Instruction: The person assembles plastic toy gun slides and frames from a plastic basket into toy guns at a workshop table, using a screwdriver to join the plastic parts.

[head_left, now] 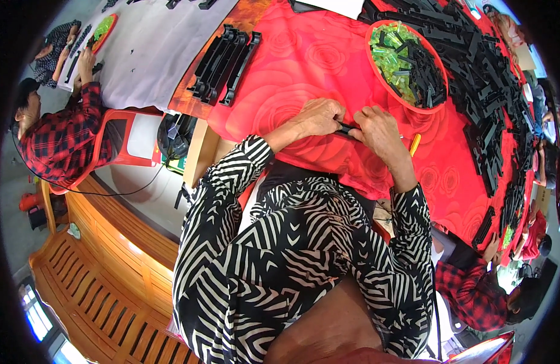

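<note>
The left hand [321, 116] and right hand [378, 131] are grasping one small black plastic part [345, 129] between them. Right of the grip, one yellow handle [415, 144] is lying; beyond, one red basin [422, 111] is holding black and green pieces. Farther left, black strips [225, 65], too overlapped to count, are resting.

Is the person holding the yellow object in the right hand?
No, the yellow object lies on the red cloth, to the right of the right hand.
</note>
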Available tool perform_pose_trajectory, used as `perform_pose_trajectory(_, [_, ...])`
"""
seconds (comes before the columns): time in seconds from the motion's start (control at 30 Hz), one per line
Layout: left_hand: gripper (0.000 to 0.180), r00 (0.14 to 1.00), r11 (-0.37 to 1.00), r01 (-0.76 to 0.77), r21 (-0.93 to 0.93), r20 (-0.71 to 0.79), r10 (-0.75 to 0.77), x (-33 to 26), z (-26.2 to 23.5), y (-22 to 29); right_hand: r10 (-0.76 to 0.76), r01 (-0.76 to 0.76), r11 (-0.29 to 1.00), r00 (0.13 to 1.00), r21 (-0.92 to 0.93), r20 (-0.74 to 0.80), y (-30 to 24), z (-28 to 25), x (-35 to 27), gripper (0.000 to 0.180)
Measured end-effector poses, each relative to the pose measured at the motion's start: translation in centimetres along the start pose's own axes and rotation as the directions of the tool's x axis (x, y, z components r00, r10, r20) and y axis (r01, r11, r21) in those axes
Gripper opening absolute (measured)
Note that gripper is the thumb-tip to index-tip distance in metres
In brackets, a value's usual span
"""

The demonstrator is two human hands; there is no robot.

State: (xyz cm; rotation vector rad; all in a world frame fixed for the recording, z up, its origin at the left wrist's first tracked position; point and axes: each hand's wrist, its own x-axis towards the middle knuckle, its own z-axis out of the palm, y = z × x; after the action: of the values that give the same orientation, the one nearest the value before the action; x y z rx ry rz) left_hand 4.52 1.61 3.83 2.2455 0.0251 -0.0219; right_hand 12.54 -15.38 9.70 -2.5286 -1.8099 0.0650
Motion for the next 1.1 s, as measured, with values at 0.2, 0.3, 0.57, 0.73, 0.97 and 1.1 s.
perform_pose_trajectory(0.2, [0.015, 0.999, 0.998, 0.05, 0.047, 0.013, -0.051, -0.1, 0.0, 0.5, -0.125, 0.124, 0.991, 0.992, -0.046, -0.018, 0.0, 0.7, 0.8, 0.022])
perform_pose_trajectory(0.3, [0.018, 0.999, 0.999, 0.034, -0.005, 0.009, -0.034, 0.1, -0.1, 0.3, -0.126, 0.126, 0.99, 0.992, -0.064, 0.015, 0.0, 1.1, 0.6, 0.018])
perform_pose_trajectory(0.57, [0.016, 1.0, 0.999, 0.025, 0.038, -0.012, -0.025, -0.2, 0.2, 0.4, -0.092, 0.105, 0.989, 0.988, 0.101, -0.127, 0.5, 2.2, -0.3, 0.019])
perform_pose_trajectory(0.73, [0.017, 0.999, 0.999, 0.028, 0.04, -0.028, -0.027, -0.3, 0.0, 0.3, -0.091, 0.095, 0.989, 0.995, 0.113, -0.039, 0.2, 1.8, 0.4, 0.017])
perform_pose_trajectory(0.97, [0.016, 1.0, 1.0, 0.022, 0.02, -0.006, -0.022, -0.1, 0.1, 0.1, -0.034, 0.061, 0.969, 0.993, 0.238, -0.113, 0.4, 2.7, 0.1, 0.014])
perform_pose_trajectory(1.1, [0.014, 0.999, 0.999, 0.037, 0.017, 0.002, -0.037, -0.2, -0.2, 0.2, 0.021, -0.001, 0.94, 0.998, 0.342, -0.056, 0.2, 2.3, 0.2, 0.015])
